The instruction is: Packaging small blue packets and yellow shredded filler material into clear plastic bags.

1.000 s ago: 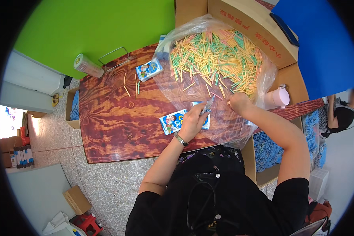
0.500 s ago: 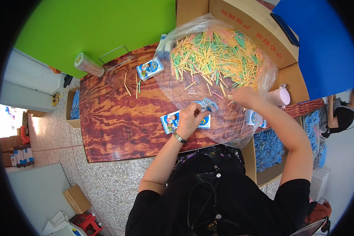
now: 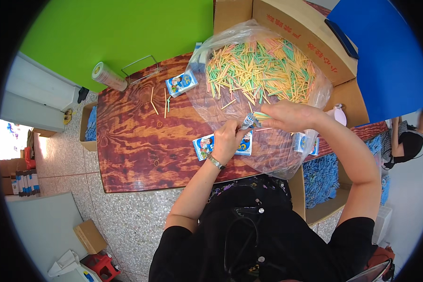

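Between the closed fingers of my left hand point(image 3: 227, 140), a small blue-and-white packet point(image 3: 248, 121) is held up above the table. My right hand point(image 3: 290, 116) grips several thin pastel sticks point(image 3: 260, 116), and their tips meet the packet's upper end; how far in they reach is hidden. A large pile of yellow, green and pink sticks point(image 3: 263, 70) lies on a clear plastic bag point(image 3: 204, 105) beyond my hands. Beside and below my left hand lie a printed packet point(image 3: 203, 147) and another packet point(image 3: 244, 144), both flat on the table.
The dark red wood-grain table point(image 3: 131, 150) also bears a far packet point(image 3: 181, 83), loose sticks point(image 3: 165, 104), a wire stand point(image 3: 143, 66) and a tube-shaped container point(image 3: 110, 76). Cardboard point(image 3: 286, 28) walls the pile; a pink cup point(image 3: 339, 115) stands right. Boxed blue packets point(image 3: 320, 181) sit below.
My right hand has come left from the pile's near edge to the packet, bringing several sticks. My left hand has barely moved and still holds the packet.
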The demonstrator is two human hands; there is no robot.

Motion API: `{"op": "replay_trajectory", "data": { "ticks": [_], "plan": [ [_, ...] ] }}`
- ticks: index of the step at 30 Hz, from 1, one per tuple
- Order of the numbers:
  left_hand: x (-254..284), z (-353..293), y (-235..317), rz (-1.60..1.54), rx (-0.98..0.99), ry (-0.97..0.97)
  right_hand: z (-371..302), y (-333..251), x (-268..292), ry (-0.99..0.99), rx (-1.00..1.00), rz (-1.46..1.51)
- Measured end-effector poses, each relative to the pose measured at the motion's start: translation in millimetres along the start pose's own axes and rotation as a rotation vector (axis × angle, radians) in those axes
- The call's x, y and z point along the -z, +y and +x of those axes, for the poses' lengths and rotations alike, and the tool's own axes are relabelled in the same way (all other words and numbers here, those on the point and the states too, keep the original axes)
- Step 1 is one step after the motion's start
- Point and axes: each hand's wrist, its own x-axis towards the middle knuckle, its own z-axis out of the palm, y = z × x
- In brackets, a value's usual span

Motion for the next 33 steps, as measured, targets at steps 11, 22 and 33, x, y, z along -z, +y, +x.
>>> {"op": "replay_trajectory", "data": {
  "ticks": [11, 22, 33],
  "plan": [
    [2.5, -2.8, 1.8, -0.065, 0.13, -0.049, 1.9, -11.3, 4.2, 0.05, -0.028, -0.273],
    [8.2, 14.4, 11.8, 0.156, -0.253, 0.02, 22.9, -19.4, 32.1, -0.241, -0.036, -0.287],
    [8.1, 17.1, 3.8, -0.157, 0.085, -0.068, 10.3, -28.7, 44.1, 0.234, 0.194, -0.062]
  ]
}}
